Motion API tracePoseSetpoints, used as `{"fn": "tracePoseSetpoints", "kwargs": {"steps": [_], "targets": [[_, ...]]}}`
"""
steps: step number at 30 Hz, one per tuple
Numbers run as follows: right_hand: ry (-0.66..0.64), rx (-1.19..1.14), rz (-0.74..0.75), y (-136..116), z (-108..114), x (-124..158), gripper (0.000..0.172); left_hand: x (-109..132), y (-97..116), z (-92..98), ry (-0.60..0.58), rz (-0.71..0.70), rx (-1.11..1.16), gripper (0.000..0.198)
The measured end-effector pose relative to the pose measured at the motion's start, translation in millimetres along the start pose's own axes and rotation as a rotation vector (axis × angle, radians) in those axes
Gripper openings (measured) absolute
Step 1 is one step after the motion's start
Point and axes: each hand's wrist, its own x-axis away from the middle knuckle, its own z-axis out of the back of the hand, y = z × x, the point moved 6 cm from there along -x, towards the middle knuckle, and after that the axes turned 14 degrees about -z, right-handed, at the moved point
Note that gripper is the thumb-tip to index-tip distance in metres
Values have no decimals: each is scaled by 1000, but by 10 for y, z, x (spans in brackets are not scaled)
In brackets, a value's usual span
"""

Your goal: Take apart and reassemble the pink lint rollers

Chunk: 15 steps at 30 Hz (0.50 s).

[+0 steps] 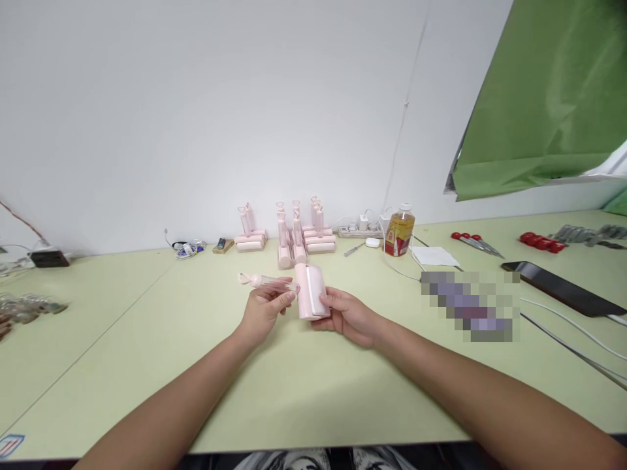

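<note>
In front of me I hold what looks like a pink lint roller, its head (311,292) tilted above the table. My left hand (267,303) is closed around its clear pink handle (274,282), which ends in a small loop pointing left. The handle's other end meets the left side of the head; whether the two are joined I cannot tell. My right hand (350,316) grips the head from the right, thumb on its pale cover and fingers underneath. Behind the hands, several similar pink rollers (287,251) stand with their handles up.
A drink bottle (399,232) stands by a power strip (360,232) at the wall. A screwdriver (354,249), earbud case (373,243), white paper (435,256) and phone (563,287) with cables lie rightward. Red-handled tools (477,241) lie far right, coiled cable (190,249) left.
</note>
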Motion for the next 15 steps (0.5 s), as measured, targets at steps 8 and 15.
{"fn": "tracePoseSetpoints", "kwargs": {"steps": [8,15], "targets": [[252,98,109,-232,292,17,24,-61,9,222,151,-53,81,44],[729,1090,398,-615,592,141,38,-65,50,228,98,-46,4,35]]}}
